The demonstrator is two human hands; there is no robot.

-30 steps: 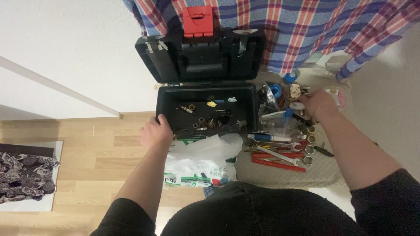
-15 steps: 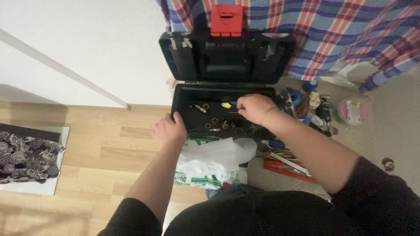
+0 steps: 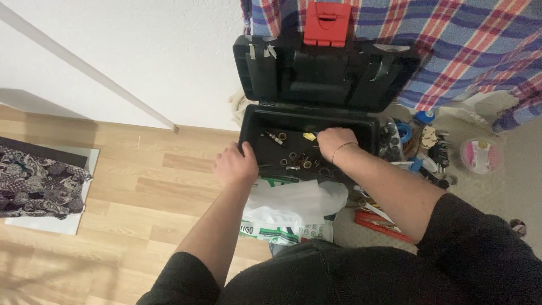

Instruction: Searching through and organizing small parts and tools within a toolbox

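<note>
A black toolbox (image 3: 255, 121) stands open on the floor, its lid with a red latch (image 3: 327, 24) leaning back against a plaid cloth. Small brass fittings (image 3: 294, 159) and a yellow piece (image 3: 309, 136) lie scattered in its bottom. My left hand (image 3: 235, 164) grips the box's near left corner. My right hand (image 3: 335, 142) reaches inside the box, fingers curled down among the small parts; whether it holds anything is hidden.
A white plastic bag (image 3: 293, 209) lies in front of the box. To the right, on beige carpet, lie red-handled tools (image 3: 378, 223), blue tape rolls (image 3: 404, 133) and a round pink-topped tub (image 3: 480, 156). Wooden floor and a patterned cloth (image 3: 34, 181) lie left.
My right hand came from the pile of parts on the right into the toolbox and has sunk lower inside it. The left hand stays on the box's corner. The view drifted left.
</note>
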